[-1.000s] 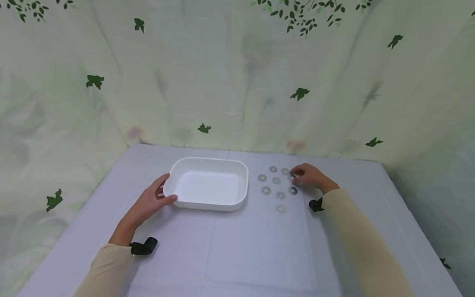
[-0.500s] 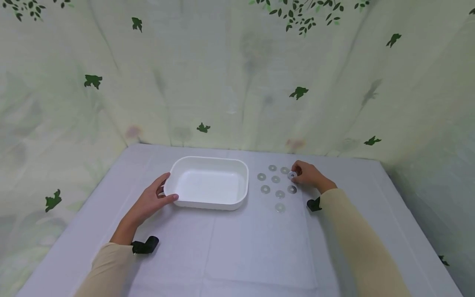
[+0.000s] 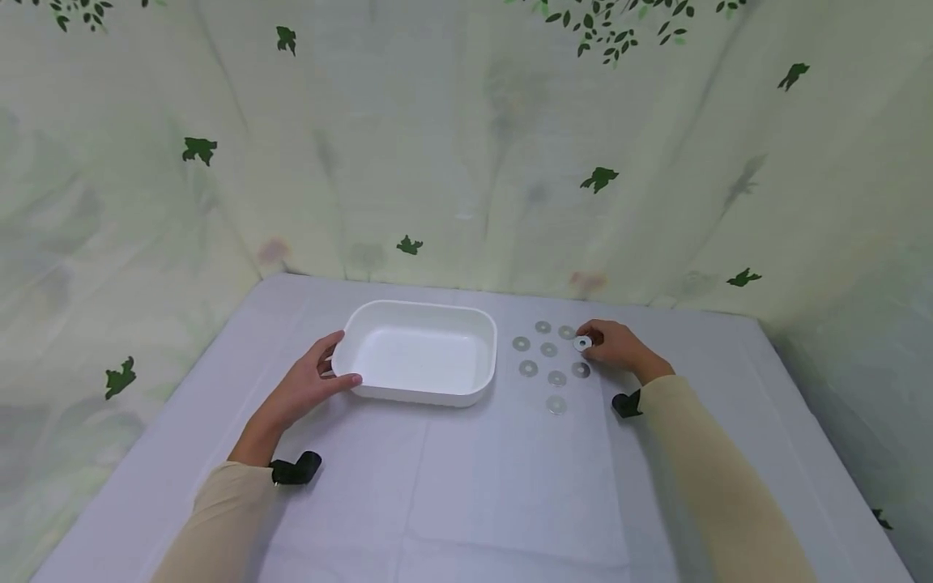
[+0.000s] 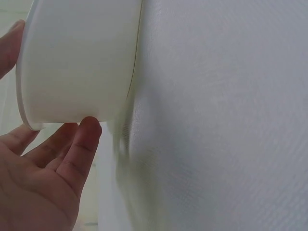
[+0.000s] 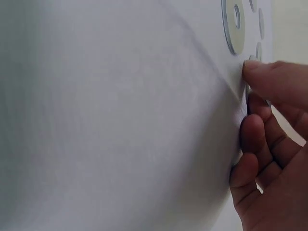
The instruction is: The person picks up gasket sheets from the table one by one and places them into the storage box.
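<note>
A white rectangular tray with rounded corners sits on the table, its inside bare. My left hand holds its left end, thumb at the front left corner and fingers along the end wall. In the left wrist view, fingertips touch that wall just above the cloth. To the tray's right, my right hand pinches a flat metal washer between thumb and fingers, tilted with its face showing. In the right wrist view the thumb mostly hides this washer, and the curled fingers stay low over the cloth.
Several more flat washers lie spread between the tray and my right hand, among them a darker one just in front of it and one at the front. White cloth covers the table. Behind stands a leaf-printed curtain.
My right thumb and fingers have closed on a washer at the right of the group and tipped it up. The left hand keeps its hold on the tray. The head view has shifted slightly.
</note>
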The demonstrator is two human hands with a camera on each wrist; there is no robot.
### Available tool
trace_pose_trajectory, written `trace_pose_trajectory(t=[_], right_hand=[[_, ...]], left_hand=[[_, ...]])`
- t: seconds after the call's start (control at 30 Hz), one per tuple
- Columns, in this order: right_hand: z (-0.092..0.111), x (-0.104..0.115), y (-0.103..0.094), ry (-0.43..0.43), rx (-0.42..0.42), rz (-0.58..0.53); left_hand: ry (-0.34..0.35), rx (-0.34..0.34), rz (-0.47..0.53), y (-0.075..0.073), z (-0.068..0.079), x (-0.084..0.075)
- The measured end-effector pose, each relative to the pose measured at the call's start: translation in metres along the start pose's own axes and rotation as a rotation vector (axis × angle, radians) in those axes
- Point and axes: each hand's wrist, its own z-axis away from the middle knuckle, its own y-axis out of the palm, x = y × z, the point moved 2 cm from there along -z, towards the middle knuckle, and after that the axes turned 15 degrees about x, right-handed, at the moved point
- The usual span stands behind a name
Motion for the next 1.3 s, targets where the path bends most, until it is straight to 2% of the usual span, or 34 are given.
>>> trace_pose_trajectory(t=[0.17, 0.4, 0.6, 0.77, 1.03, 1.3], right_hand=[[-0.001, 0.002, 0.002, 0.010, -0.040, 0.011], [0.007, 0.014, -0.012, -0.034, -0.063, -0.035], [0.005, 0.047, -0.026, -0.083, -0.060, -0.062], [-0.004, 0.078, -0.029, -0.118, -0.037, -0.130], [-0.021, 0.129, -0.016, -0.176, 0.012, -0.234], [-0.040, 0.179, 0.001, -0.241, 0.061, -0.238]], left_hand=[[0.005, -0.001, 0.019, -0.001, -0.001, 0.003], [0.003, 0.000, 0.046, 0.001, -0.002, 0.006], [-0.001, -0.002, 0.051, 0.000, -0.002, 0.007], [-0.005, -0.003, 0.055, 0.000, -0.001, 0.008], [-0.017, -0.009, 0.070, 0.001, -0.001, 0.010], [-0.038, -0.019, 0.082, 0.001, 0.000, 0.009]])
